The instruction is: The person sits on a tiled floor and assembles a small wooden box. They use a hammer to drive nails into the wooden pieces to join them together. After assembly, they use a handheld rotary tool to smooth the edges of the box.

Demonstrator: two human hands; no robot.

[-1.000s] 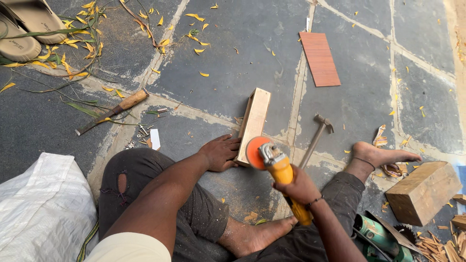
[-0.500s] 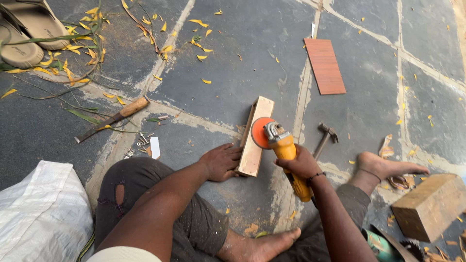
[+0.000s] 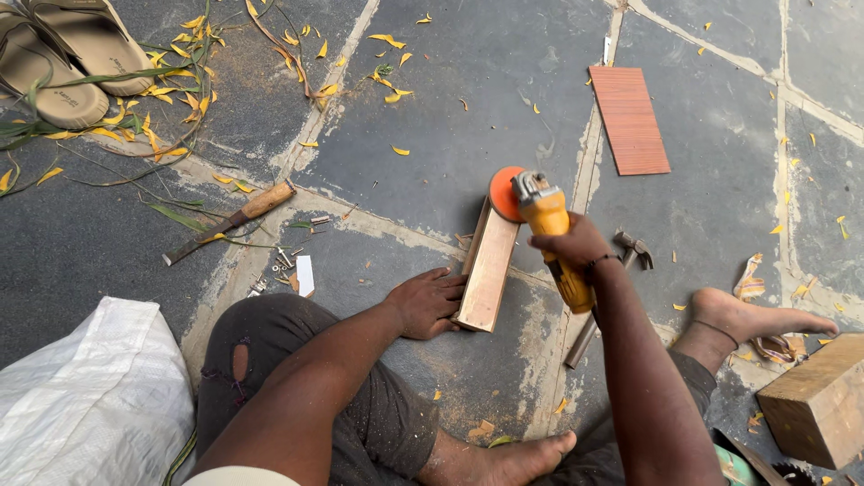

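I sit on a stone floor with a narrow wooden board (image 3: 489,268) lying in front of me. My left hand (image 3: 430,303) rests flat on the floor, pressing against the board's near left edge. My right hand (image 3: 571,247) grips a yellow angle grinder (image 3: 551,229) by its body. Its orange disc (image 3: 504,193) sits at the far end of the board, touching or just above the wood.
A hammer (image 3: 605,292) lies right of the board, partly under my arm. A reddish flat panel (image 3: 630,119) lies further away. A wooden block (image 3: 814,399) sits at the right, a wood-handled chisel (image 3: 230,220) and small screws at the left, sandals (image 3: 63,63) top left, a white sack (image 3: 85,405) bottom left.
The grinder has travelled along the board from its near part to its far end. My left hand stays at the board's near edge.
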